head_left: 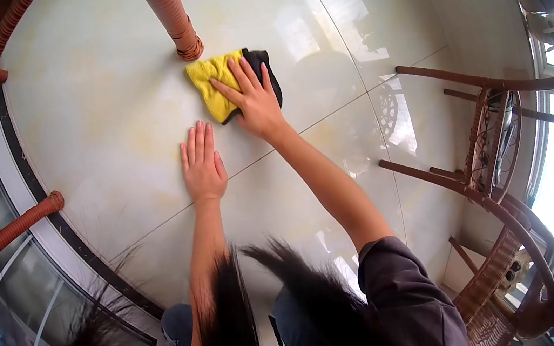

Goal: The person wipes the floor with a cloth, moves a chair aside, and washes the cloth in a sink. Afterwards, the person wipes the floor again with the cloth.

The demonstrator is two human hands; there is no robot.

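Observation:
A yellow cleaning cloth [211,83] with a dark edge and dark underside lies on the glossy tiled floor [106,119]. My right hand [257,105] presses flat on top of it, fingers spread. Bare tile is under my left hand [203,169], which rests palm down with its fingers stretched out, a little nearer to me and left of the cloth. Just beyond the cloth stands a brown wrapped furniture leg [174,17], close to its far edge.
Wrapped furniture legs [22,226] and a curved frame stand at the left, beside a dark floor border [24,159]. To the right is a brown wicker chair [491,136] by a bright window. Shoes [545,11] sit at the far right. Strands of hair hang in front of me.

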